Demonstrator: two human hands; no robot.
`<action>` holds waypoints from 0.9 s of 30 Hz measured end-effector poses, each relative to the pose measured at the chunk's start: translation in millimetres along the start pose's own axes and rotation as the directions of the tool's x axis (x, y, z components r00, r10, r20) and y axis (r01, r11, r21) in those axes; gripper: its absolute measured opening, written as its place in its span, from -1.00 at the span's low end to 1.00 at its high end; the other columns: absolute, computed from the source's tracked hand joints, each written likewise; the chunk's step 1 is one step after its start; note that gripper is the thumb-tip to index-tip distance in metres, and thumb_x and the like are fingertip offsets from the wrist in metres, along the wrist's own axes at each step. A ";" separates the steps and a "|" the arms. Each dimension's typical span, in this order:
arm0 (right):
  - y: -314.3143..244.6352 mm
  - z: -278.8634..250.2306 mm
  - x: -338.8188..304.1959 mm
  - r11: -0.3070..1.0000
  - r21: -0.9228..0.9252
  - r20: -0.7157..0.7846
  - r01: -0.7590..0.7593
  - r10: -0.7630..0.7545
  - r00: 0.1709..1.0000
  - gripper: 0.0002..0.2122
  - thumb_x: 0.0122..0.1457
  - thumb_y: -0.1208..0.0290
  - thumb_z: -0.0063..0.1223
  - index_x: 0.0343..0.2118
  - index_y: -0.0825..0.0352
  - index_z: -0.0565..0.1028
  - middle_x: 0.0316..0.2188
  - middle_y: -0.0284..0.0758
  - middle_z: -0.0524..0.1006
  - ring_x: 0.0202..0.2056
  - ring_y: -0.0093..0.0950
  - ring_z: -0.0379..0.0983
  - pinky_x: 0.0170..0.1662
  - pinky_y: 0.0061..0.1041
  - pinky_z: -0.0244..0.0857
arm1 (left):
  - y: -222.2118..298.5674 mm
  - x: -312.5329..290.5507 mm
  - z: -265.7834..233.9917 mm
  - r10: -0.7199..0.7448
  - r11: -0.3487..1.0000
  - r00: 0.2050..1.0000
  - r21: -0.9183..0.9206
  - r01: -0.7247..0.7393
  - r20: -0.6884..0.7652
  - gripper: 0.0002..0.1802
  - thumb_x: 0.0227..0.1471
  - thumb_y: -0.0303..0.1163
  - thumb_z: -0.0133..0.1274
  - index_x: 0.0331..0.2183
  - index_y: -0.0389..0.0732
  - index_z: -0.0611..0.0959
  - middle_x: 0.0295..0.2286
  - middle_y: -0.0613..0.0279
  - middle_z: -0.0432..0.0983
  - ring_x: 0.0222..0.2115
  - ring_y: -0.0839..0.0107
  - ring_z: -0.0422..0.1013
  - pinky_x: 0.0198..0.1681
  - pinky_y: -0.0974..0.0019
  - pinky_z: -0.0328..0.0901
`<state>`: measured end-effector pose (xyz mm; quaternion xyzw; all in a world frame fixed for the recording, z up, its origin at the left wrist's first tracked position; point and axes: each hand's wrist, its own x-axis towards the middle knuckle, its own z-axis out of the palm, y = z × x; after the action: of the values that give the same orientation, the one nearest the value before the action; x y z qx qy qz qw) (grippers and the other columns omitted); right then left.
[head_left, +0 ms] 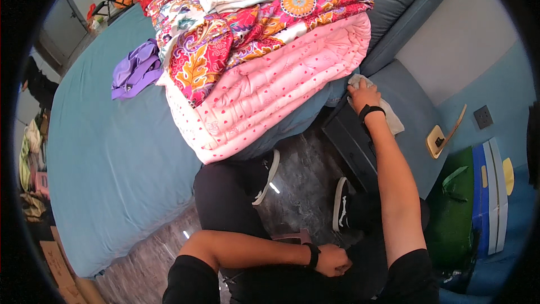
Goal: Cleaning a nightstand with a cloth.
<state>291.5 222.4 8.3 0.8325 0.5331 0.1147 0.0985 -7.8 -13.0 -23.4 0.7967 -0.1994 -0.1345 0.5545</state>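
Note:
At the far end of a dark grey-blue nightstand (413, 101), my right hand (364, 95) presses down on a crumpled whitish cloth (392, 118), its fingers bent over the bunched part. The rest of the cloth trails toward me across the nightstand's top, partly behind my wrist. My left hand (334, 260) rests low against my dark trousers, fingers curled in, and nothing shows in it. A small wooden stand with an upright curved arm (436, 141) is on the nightstand, to the right of the cloth.
Left of the nightstand is a bed with a blue-green sheet (112, 163). Folded on it are a pink quilt (270, 90), floral bedding (208, 56) and a purple cloth (138, 70). A green bag (453, 208) and blue-white boxes (492, 197) stand at right, below a wall socket (482, 116).

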 end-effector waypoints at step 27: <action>2.1 -0.8 -37.9 0.982 -0.031 -0.244 0.185 -0.187 0.951 -0.71 0.11 0.34 -0.04 -0.08 -0.05 0.50 0.05 -0.28 0.33 -0.13 -0.12 0.35 -0.19 -0.14 0.35 | -13.0 1.3 1.7 -0.007 0.999 0.997 -0.048 0.003 -0.071 -0.85 -0.02 -0.33 0.05 -0.44 -0.21 0.53 -0.50 0.12 0.52 -0.43 0.11 0.48 -0.41 0.07 0.32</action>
<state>277.7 187.1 6.5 0.7574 0.6168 0.2094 0.0453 -5.1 -11.0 -36.2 0.7881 -0.1742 -0.1122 0.5796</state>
